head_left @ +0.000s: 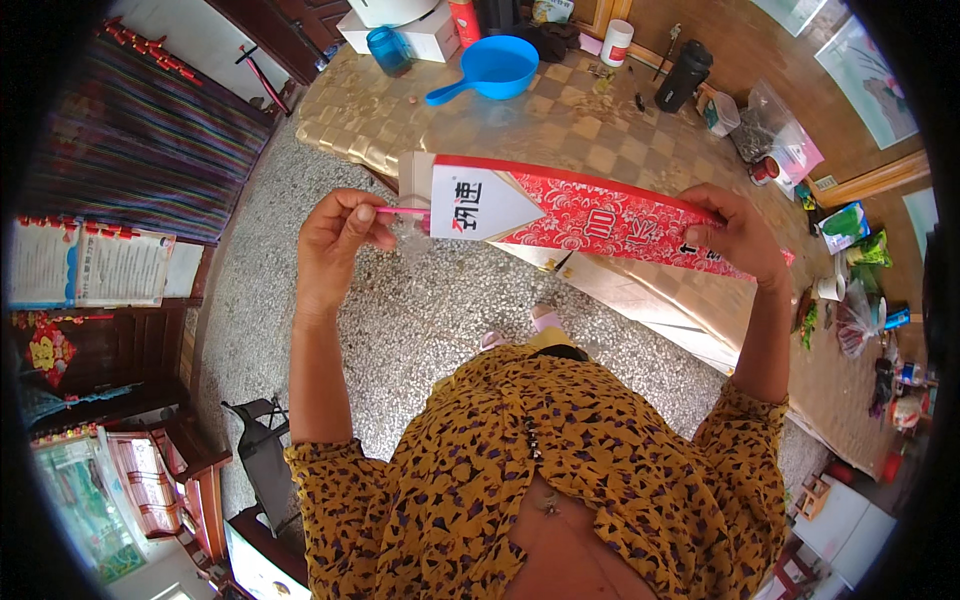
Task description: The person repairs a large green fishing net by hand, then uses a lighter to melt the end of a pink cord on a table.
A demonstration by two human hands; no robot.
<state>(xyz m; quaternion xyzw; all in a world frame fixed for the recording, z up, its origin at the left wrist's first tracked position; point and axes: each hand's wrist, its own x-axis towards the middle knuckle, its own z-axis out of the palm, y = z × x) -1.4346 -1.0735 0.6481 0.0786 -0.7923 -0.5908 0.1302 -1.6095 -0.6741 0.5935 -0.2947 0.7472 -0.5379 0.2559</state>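
A long, narrow red and white box (590, 212) with a floral pattern stretches level in front of me, over the near edge of the table. Its right part is gripped by my right hand (738, 235), thumb on the front face and fingers over the top edge. At the box's left end, clear packaging (412, 190) sticks out past the white panel. My left hand (345, 232) is closed in a pinch on a thin pink strip (402, 210) that reaches into that end. What the strip belongs to is hidden inside the box.
The table (440, 130) carries a blue long-handled dipper (497, 68), a blue cup (388, 50), a black flask (685, 75) and a white canister (617, 43). Bags and small packages (850, 235) crowd its right side. A dark folding chair (262, 450) stands on the speckled floor at left.
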